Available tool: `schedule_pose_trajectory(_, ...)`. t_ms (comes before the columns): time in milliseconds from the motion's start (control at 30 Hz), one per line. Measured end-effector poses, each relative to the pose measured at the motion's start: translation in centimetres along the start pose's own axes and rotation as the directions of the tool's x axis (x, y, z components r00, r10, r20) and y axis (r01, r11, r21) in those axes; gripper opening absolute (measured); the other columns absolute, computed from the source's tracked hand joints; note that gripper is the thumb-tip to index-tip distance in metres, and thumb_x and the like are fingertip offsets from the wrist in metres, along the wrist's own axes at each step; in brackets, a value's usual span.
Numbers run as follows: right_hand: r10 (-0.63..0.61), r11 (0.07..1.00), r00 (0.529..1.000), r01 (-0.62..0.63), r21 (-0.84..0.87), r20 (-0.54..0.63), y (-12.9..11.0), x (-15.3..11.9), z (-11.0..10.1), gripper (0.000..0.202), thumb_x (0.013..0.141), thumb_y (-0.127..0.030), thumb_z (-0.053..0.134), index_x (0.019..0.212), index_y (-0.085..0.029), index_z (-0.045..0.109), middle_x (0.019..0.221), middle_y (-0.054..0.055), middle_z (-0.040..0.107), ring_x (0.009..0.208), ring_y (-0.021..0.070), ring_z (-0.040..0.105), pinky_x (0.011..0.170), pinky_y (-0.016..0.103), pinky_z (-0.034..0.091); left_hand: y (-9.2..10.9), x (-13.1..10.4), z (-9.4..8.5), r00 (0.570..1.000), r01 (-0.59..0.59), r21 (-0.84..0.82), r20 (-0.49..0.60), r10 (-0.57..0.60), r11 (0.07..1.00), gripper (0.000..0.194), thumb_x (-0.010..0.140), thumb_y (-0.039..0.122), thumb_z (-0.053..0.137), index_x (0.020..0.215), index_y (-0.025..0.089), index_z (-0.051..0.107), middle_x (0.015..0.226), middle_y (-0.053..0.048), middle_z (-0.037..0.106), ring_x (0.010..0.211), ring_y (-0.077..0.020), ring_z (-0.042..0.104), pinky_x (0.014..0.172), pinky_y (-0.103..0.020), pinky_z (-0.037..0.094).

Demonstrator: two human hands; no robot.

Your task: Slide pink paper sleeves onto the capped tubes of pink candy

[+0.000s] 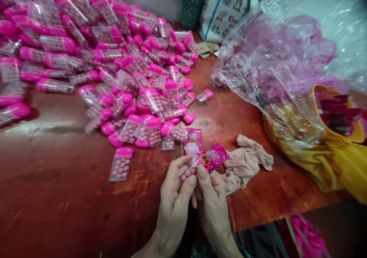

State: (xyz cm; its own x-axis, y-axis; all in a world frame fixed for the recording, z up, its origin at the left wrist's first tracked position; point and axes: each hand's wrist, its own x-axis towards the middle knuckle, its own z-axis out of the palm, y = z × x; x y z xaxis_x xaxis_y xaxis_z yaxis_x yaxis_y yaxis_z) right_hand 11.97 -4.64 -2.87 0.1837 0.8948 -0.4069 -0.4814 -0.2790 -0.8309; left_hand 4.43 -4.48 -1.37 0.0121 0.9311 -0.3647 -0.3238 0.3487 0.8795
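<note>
A bead-filled container point(189, 172) and pink wrapper point(214, 158) are pinched by left hand point(173, 197) and right hand point(213, 198), probably for steadiness; capped containers point(155, 100) are heaped beyond them, seemingly within reach.

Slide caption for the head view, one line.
Left hand and right hand hold a container and pink wrapper before a container pile.

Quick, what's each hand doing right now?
Left hand: closed, holding a clear container of pink balls.
Right hand: closed, pinching a pink printed wrapper.
</note>
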Motion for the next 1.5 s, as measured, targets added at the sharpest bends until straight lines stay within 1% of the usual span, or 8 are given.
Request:
schedule_pose_trajectory(133, 0.014, 0.995, 0.989, -0.029, 0.094, 0.15, -0.4, 0.0, -0.7, 0.031, 0.087, -0.041, 0.054, 0.067, -0.018, 0.057, 0.042, -0.009, 0.039, 0.033, 0.0032, 0.032, 0.033, 0.013, 0.031, -0.3, 0.1, -0.2, 0.994, 0.033, -0.082, 0.105, -0.024, 0.996, 0.022, 0.086, 0.027, 0.053, 0.107, 0.021, 0.053, 0.06, 0.004, 0.054, 0.047, -0.0084, 0.048, 0.041, -0.018, 0.039)
schedule_pose_trajectory(233, -0.056, 0.998, 0.98, 0.061, -0.025, 0.191, -0.6, -0.4, -0.7, 0.014, 0.081, -0.034, 0.064, 0.081, -0.02, 0.063, 0.057, -0.007, 0.051, 0.046, 0.0043, 0.044, 0.046, 0.014, 0.042, -0.4, 0.3, -0.4, 0.998, -0.007, -0.122, 0.067, 0.015, 0.993, 0.019, 0.086, 0.024, 0.054, 0.104, 0.023, 0.055, 0.07, 0.003, 0.062, 0.054, -0.0085, 0.055, 0.049, -0.018, 0.044)
schedule_pose_trajectory(400, -0.082, 0.979, 0.986, 0.107, -0.171, 0.148, -1.3, -0.6, -0.9, 0.015, 0.083, -0.028, 0.062, 0.097, -0.024, 0.066, 0.09, 0.001, 0.064, 0.088, 0.0144, 0.058, 0.082, 0.027, 0.048, 0.7, 0.5, -1.6, 0.991, -0.131, 0.144, 0.059, 0.124, 0.981, 0.017, 0.088, 0.024, 0.051, 0.098, 0.025, 0.065, 0.09, 0.001, 0.067, 0.084, -0.0119, 0.061, 0.077, -0.02, 0.046)
schedule_pose_trajectory(567, 0.016, 1.0, 0.953, -0.014, -0.01, 0.304, -1.8, -0.4, -2.1, 0.017, 0.087, -0.028, 0.058, 0.101, -0.024, 0.066, 0.087, 0.001, 0.063, 0.081, 0.0123, 0.059, 0.078, 0.026, 0.049, 2.5, 0.7, -2.2, 0.932, -0.36, 0.413, 0.12, 0.342, 0.837, 0.019, 0.082, 0.016, 0.06, 0.091, 0.027, 0.071, 0.074, 0.004, 0.063, 0.068, -0.0086, 0.057, 0.061, -0.016, 0.045)
schedule_pose_trajectory(733, 0.058, 0.993, 0.918, -0.095, 0.077, 0.393, -2.2, -0.3, -3.0, 0.016, 0.088, -0.026, 0.056, 0.099, -0.023, 0.067, 0.087, 0.0, 0.059, 0.076, 0.0093, 0.057, 0.072, 0.022, 0.048, 3.3, 1.2, -1.5, 0.893, -0.45, 0.498, 0.245, 0.378, 0.741, 0.017, 0.079, 0.011, 0.062, 0.087, 0.022, 0.071, 0.062, 0.004, 0.055, 0.052, -0.0068, 0.05, 0.047, -0.015, 0.041)
schedule_pose_trajectory(1100, 0.107, 0.97, 0.901, -0.188, 0.154, 0.421, -2.5, -0.2, -3.6, 0.011, 0.087, -0.024, 0.057, 0.09, -0.016, 0.065, 0.081, 0.001, 0.059, 0.071, 0.0097, 0.057, 0.067, 0.022, 0.049, 4.6, 1.8, -1.1, 0.606, -0.793, 0.544, 0.657, 0.448, 0.274, 0.022, 0.082, 0.001, 0.05, 0.099, 0.008, 0.061, 0.068, -0.004, 0.056, 0.057, -0.0116, 0.053, 0.052, -0.021, 0.046)
schedule_pose_trajectory(1200, 0.106, 0.969, 0.905, -0.187, 0.162, 0.411, -2.5, 0.0, -3.6, 0.012, 0.087, -0.024, 0.057, 0.094, -0.016, 0.064, 0.077, 0.001, 0.06, 0.071, 0.0097, 0.057, 0.066, 0.021, 0.048, 4.4, 2.0, -1.0, 0.614, -0.781, 0.593, 0.677, 0.405, 0.193, 0.016, 0.082, 0.004, 0.049, 0.092, 0.009, 0.06, 0.067, -0.004, 0.055, 0.055, -0.0117, 0.052, 0.05, -0.022, 0.044)
schedule_pose_trajectory(1500, 0.108, 0.979, 0.92, -0.164, 0.121, 0.376, -2.4, 0.3, -3.6, 0.012, 0.087, -0.025, 0.057, 0.092, -0.017, 0.063, 0.081, 0.002, 0.063, 0.072, 0.0115, 0.058, 0.065, 0.023, 0.048, 4.4, 2.5, -0.5, 0.66, -0.746, 0.637, 0.67, 0.341, 0.191, 0.013, 0.083, 0.005, 0.047, 0.077, 0.013, 0.056, 0.066, -0.001, 0.051, 0.055, -0.01, 0.05, 0.051, -0.021, 0.039)
